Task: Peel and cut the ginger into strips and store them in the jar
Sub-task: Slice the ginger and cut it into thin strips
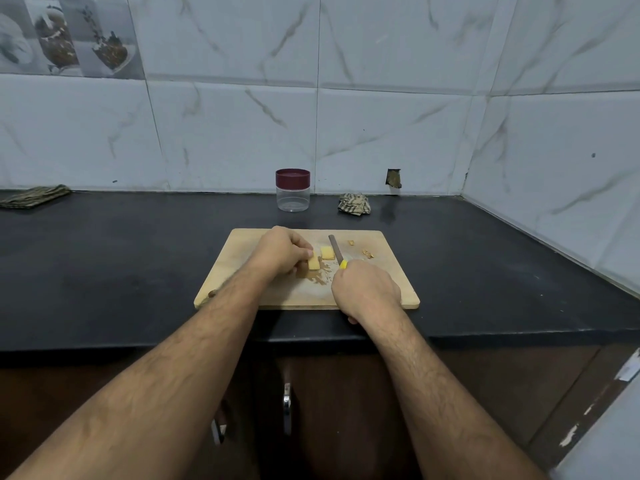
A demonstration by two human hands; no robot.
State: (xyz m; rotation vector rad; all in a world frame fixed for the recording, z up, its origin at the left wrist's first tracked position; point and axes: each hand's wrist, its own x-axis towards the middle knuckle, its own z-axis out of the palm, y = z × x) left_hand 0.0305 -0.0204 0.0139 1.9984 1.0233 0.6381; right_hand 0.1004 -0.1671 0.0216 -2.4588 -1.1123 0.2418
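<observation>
The peeling looks done: two pale yellow, skinless blocks of ginger lie on the wooden cutting board [388, 289], so the step in hand is judged to be slicing them into strips.

The left hand [282, 252] has its fingers curled over the nearer ginger piece [314, 263], pinching it down near the board's middle. The second ginger piece [327, 252] lies free just beyond and to the right of it, apart from both hands. The right hand [365, 289] is closed round the yellow handle of the knife [335, 248]; the dark blade points away from the person and lies just right of the free piece. Whether its edge touches the board cannot be told.

To cut well, the person should bring the blade over the held piece and keep the left fingertips tucked back, knuckles toward the blade. Thin, even slices along the piece's length will give strips; the block is small, so short, controlled strokes suit it better than force. The flat face should sit down on the board so it does not roll.

Peel scraps [367, 253] lie toward the board's far right corner and should stay out of the strips. The jar [293, 195] stands on the counter [104, 254] beyond the board's far edge, its maroon lid on and nothing inside.
</observation>
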